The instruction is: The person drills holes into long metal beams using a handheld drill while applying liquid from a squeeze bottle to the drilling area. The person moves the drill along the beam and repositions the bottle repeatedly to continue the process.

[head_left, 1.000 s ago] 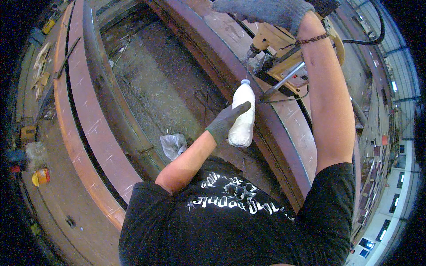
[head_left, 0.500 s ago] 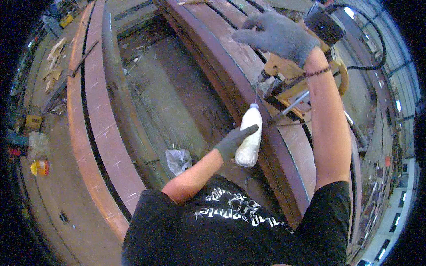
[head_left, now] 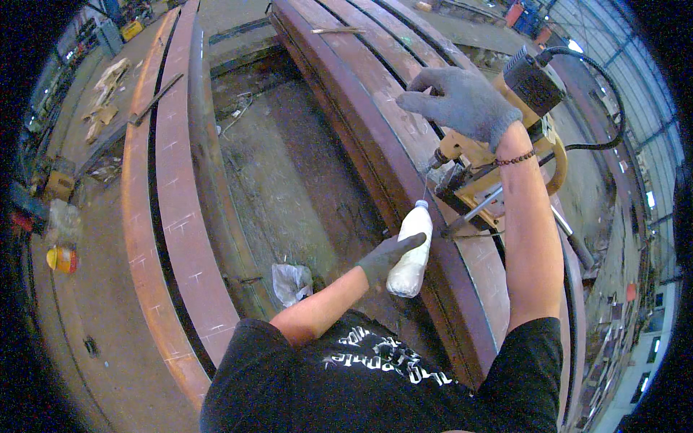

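Observation:
My left hand (head_left: 386,258), in a dark grey glove, is closed around a white plastic squeeze bottle (head_left: 410,263). The bottle stands tilted, its cap up, and a thin line runs from the cap toward the chuck end of a yellow-and-black portable drill (head_left: 462,148). That drill sits on a brown steel beam (head_left: 375,130). Above the drill, my right hand (head_left: 462,105) wears a grey glove, its fingers stretched leftward with a gap between them. Nothing shows in it. The hand and forearm hide part of the drill body.
A black cable (head_left: 613,94) loops from the drill's motor. More long steel beams (head_left: 184,216) lie to the left, with a flat bar (head_left: 155,99) across them. A crumpled plastic bag (head_left: 292,283) lies between the beams. A yellow-and-red bucket (head_left: 62,260) stands far left.
The whole view has shifted, so the beams and drill appear lower. My left hand still grips the bottle below the chuck; my right hand stays above the drill.

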`<state>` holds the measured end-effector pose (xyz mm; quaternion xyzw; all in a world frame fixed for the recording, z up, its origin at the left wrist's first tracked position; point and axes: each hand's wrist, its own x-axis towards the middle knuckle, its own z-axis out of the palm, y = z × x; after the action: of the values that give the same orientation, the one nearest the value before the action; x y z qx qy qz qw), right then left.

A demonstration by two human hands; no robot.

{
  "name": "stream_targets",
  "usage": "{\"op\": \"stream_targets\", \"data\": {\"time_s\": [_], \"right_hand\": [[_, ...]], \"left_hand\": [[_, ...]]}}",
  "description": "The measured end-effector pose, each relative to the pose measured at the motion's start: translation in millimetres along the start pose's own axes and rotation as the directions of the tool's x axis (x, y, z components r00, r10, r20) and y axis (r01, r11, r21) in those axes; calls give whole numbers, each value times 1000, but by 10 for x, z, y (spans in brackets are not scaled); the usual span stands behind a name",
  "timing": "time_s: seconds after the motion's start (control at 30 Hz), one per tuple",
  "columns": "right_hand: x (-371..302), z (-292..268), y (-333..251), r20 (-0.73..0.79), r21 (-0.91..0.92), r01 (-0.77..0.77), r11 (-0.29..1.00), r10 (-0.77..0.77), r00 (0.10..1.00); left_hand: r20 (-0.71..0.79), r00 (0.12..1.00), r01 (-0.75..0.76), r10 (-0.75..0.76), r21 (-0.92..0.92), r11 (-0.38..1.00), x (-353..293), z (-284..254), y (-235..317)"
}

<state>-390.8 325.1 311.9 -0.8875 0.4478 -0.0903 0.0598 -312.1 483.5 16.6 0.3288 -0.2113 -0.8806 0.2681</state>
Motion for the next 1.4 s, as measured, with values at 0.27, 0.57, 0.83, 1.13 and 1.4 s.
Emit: {"op": "stream_targets", "data": {"time_s": [0.27, 0.57, 0.83, 1.13, 1.4], "right_hand": [[-23, -22, -49, 20, -13, -53, 999, 53, 998], [-13, 46, 12, -32, -38, -30, 999, 29, 999], [-4, -1, -79, 46, -15, -105, 994, 106, 993], [-21, 11, -70, 31, -11, -107, 994, 108, 994], [-4, 61, -37, -16, -34, -45, 998, 44, 999]], "left_hand": [[-43, 998, -37, 35, -43, 998, -36, 52, 4], [-46, 998, -31, 31, -3, 1000, 142, -75, -111], [-51, 998, -29, 25, -73, 997, -64, 66, 5], [-17, 1000, -22, 20, -78, 997, -120, 101, 71], [-32, 999, 2, -4, -40, 999, 102, -63, -103]]}}
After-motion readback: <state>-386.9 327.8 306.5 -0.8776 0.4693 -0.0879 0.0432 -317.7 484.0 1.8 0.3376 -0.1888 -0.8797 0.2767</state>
